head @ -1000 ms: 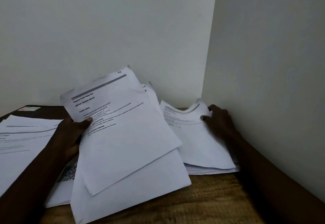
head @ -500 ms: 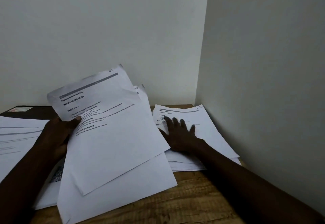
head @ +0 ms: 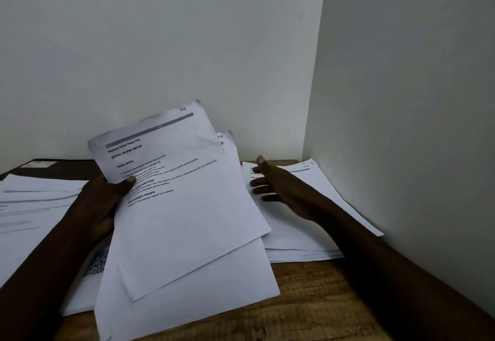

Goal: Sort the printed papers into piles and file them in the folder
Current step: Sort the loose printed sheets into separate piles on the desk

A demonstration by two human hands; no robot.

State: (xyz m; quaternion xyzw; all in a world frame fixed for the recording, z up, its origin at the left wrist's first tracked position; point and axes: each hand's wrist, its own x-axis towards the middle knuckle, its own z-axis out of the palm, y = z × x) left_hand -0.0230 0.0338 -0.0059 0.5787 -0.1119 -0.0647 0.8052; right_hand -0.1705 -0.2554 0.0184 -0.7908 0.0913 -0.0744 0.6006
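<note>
**surroundings.** a wooden surface (head: 308, 314) sits in a corner formed by a back wall (head: 160, 46) and a side wall (head: 401, 126). a left pile (head: 34, 223) of printed sheets lies flat at the left edge of view. a right pile (head: 289, 239) lies flat in the corner, its far right edge close along the side wall. at the back left a dark flat item (head: 72, 166) with a pale label (head: 38, 164) lies against the back wall; i cannot tell whether it is the folder. a speckled sheet (head: 96, 263) shows partly from under the raised papers. the held sheets (head: 187, 233) are tilted up and hide the middle of the surface and the near left corner of the right pile.

**edges and room.** bare wood shows only at the front, below the right pile and right of the held sheets. the held sheets are fanned: the top one, marked "s1", sits askew over another marked "s2", and their lower corners hang down to the surface.

**hands.** the left hand (head: 104, 201) grips the held sheets at their left edge, thumb pressed on the printed face near the heading "task goal". the right hand (head: 278, 185) is open, fingers straight and spread, thumb raised, set side-on over the right pile's printed top. contact with the paper cannot be judged.
</note>
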